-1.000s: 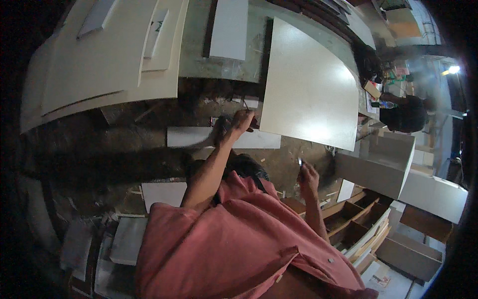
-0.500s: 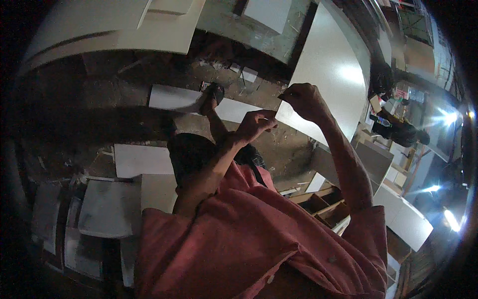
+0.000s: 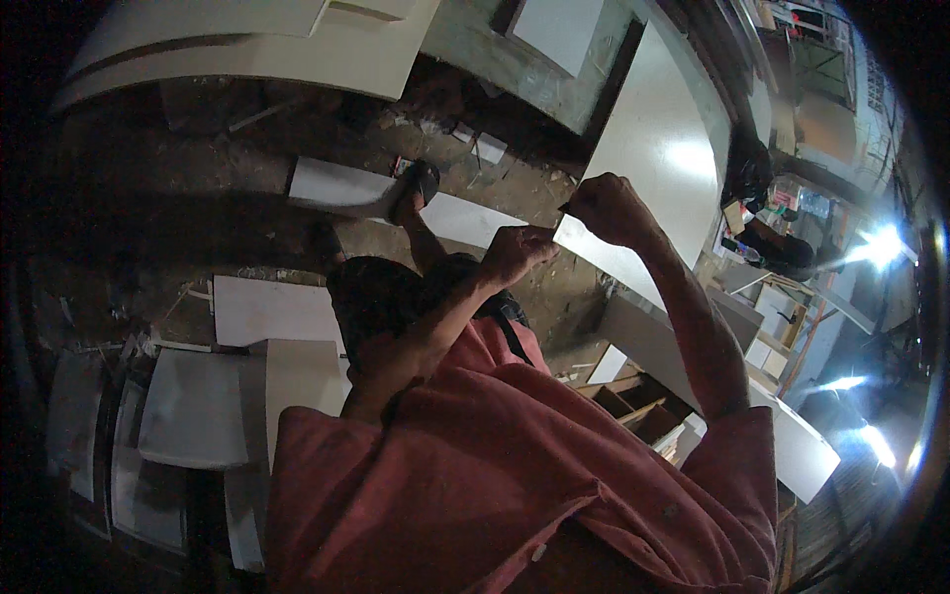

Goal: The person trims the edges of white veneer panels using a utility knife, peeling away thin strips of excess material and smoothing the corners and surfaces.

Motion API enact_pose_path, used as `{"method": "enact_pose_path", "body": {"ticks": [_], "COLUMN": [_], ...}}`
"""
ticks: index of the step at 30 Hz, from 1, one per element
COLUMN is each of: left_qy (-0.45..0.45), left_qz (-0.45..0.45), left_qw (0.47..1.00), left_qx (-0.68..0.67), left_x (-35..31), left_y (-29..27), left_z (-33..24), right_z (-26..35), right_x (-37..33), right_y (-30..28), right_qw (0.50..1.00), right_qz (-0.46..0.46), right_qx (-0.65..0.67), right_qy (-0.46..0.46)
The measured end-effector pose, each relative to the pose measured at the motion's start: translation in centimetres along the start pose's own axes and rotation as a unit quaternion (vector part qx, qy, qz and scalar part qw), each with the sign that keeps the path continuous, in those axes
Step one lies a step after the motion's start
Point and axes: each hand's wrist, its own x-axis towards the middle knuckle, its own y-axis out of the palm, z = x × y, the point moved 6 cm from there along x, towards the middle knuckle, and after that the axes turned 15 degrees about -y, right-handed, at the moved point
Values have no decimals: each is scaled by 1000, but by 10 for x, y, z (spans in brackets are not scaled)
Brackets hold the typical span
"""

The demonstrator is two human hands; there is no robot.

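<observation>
Sitting below right hand [image 3: 610,210]; divided box [image 3: 641,411]

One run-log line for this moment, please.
left hand: near corner, glossy white panel | right hand: gripping small dark object | floor: long white board

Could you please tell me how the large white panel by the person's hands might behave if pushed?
The large white panel is probably stiff, showing no obvious sag where it juts past the bench. Its glossy, light-reflecting face may be slippery. Pressing on the overhanging end might tip it.
</observation>
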Motion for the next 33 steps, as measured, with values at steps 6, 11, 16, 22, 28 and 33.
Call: {"method": "enact_pose_path", "body": {"ticks": [6,11,16,22,28,33], "left_qy": [-14,55,60,9,-125,-44], "left_qz": [-17,-19,-79,-176,54,51], "left_qw": [1000,994,995,984,988,994], "left_qx": [-3,-93,-24,24,-71,-84], "left_x": [-2,6,3,4,-4,-6], "left_y": [0,-14,-6,-2,-1,25], "left_z": [6,7,-31,-34,23,16], "right_z": [5,-34,-30,-24,-2,4], "right_x": [-11,-37,-32,-13,-15,-14], "right_y": [20,-16,-7,-1,7,8], "right_qw": [991,971,970,975,996,981], "right_qz": [-14,-196,-200,-167,-69,-118], "right_qx": [-3,135,135,-17,50,-40], "right_qy": [-130,34,6,-147,11,-147]}}
